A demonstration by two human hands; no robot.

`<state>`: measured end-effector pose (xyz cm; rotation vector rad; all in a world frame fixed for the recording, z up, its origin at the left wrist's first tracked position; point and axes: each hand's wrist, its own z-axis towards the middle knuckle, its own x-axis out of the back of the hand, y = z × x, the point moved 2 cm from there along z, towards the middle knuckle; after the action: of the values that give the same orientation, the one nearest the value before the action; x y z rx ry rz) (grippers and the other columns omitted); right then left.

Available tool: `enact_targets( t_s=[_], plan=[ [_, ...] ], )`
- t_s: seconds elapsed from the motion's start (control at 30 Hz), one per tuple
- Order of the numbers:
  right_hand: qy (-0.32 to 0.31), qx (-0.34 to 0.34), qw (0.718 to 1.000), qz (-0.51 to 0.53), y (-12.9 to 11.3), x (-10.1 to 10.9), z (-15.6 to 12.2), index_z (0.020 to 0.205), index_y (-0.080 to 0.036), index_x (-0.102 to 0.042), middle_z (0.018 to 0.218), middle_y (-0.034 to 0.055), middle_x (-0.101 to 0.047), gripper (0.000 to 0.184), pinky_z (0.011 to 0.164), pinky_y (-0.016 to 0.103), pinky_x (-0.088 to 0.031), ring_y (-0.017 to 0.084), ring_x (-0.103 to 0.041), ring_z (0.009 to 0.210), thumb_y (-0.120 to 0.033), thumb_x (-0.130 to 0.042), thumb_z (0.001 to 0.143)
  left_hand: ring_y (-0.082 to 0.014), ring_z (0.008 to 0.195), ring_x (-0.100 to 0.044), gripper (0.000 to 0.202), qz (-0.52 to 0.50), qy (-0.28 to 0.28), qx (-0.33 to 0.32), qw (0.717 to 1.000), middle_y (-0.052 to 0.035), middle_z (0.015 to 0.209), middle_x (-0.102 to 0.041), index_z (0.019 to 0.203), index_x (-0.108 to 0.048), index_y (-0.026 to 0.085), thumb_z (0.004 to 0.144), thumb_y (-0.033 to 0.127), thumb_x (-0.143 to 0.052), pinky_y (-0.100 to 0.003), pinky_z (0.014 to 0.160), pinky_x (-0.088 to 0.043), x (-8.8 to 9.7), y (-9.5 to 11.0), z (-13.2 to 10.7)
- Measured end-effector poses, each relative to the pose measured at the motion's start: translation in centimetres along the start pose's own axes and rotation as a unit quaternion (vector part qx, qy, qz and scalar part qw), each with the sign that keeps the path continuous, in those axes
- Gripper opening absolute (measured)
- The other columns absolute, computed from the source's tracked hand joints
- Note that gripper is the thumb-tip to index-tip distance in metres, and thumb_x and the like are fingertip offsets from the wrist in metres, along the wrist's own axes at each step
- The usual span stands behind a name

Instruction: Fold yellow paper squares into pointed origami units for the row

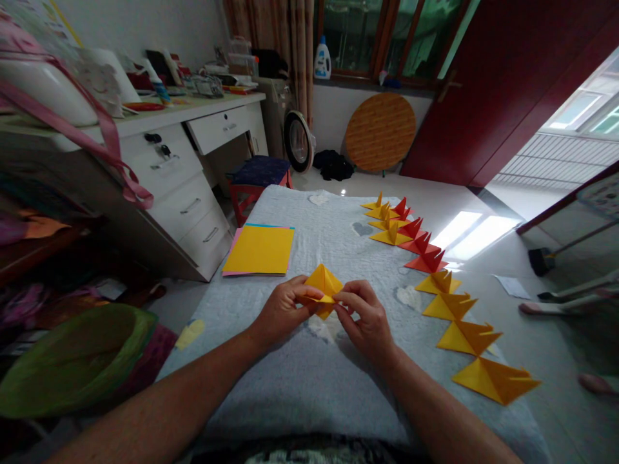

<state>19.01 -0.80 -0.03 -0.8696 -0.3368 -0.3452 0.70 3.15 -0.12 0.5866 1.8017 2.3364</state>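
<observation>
A partly folded piece of yellow origami paper (323, 281) is held above the cloth in front of me. My left hand (286, 305) pinches its left side between thumb and fingers. On its right corner, the thumb and fingertips of my right hand (363, 317) are closed. To the left lies a stack of square paper (259, 251), yellow on top, with pink and blue edges showing beneath. Along the right side runs a row of folded pieces, yellow ones (454, 307) and red ones (427, 260), with pointed tips.
A pale blue cloth with heart shapes (309, 399) covers the table. At the left are a green-lined bin (82, 361) and a white desk (167, 174). A blue-topped stool (261, 171) stands beyond, near an open washing machine (298, 142). Someone's feet (532, 309) show at right.
</observation>
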Motion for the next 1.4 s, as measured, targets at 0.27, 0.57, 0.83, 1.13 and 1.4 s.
enact_targets(
  t_s=[0.27,0.57,0.83,1.13,1.4],
  plan=[
    [-0.034,0.03,0.998,-0.03,-0.3,0.0,0.0,0.103,-0.022,-0.07,0.09,0.0052,-0.055,0.023,0.067,0.028,-0.051,0.016,-0.059,0.079,-0.011,-0.053,0.092,-0.0146,0.078,-0.062,0.013,-0.023,-0.011,-0.023,0.999,-0.0025,0.084,-0.062,0.088,-0.078,0.02,0.08,0.03,-0.075,-0.023,0.068,-0.049,-0.2,0.0,-0.1],
    [-0.03,-0.068,0.995,0.059,0.3,-0.4,0.3,0.09,-0.023,-0.067,0.089,0.0019,-0.055,0.011,0.059,0.024,-0.047,0.012,-0.054,0.07,-0.015,-0.06,0.088,-0.0139,0.076,-0.061,0.007,0.013,0.013,-0.041,0.999,-0.0024,0.083,-0.064,0.079,-0.077,0.019,0.079,0.026,-0.075,-0.023,0.069,-0.05,0.0,0.9,-0.2],
    [-0.05,-0.105,0.989,0.094,0.6,-0.5,0.3,0.089,-0.024,-0.07,0.085,0.0018,-0.063,0.012,0.065,0.026,-0.049,0.014,-0.06,0.076,-0.017,-0.06,0.088,-0.0141,0.075,-0.061,0.008,0.02,0.026,-0.041,0.999,-0.002,0.08,-0.064,0.084,-0.074,0.018,0.079,0.024,-0.073,-0.022,0.067,-0.05,0.0,0.8,-0.5],
    [0.002,-0.132,0.984,0.122,0.8,-0.3,0.2,0.087,-0.022,-0.068,0.089,0.0031,-0.062,0.01,0.056,0.024,-0.05,0.013,-0.059,0.072,-0.017,-0.06,0.088,-0.0146,0.083,-0.067,0.07,-0.263,0.049,0.082,0.96,-0.0005,0.099,-0.069,0.128,-0.046,0.024,0.069,0.023,-0.084,-0.025,0.076,-0.053,-1.3,0.2,-0.4],
    [0.037,-0.163,0.979,0.118,1.3,-0.2,0.0,0.085,-0.022,-0.064,0.082,0.0012,-0.059,0.007,0.056,0.024,-0.047,0.013,-0.056,0.069,-0.018,-0.059,0.088,-0.015,0.085,-0.067,0.053,-0.359,0.062,0.162,0.917,-0.0028,0.101,-0.072,0.112,-0.063,0.019,0.065,0.022,-0.087,-0.024,0.074,-0.053,-2.0,-0.7,0.0]
  ],
)
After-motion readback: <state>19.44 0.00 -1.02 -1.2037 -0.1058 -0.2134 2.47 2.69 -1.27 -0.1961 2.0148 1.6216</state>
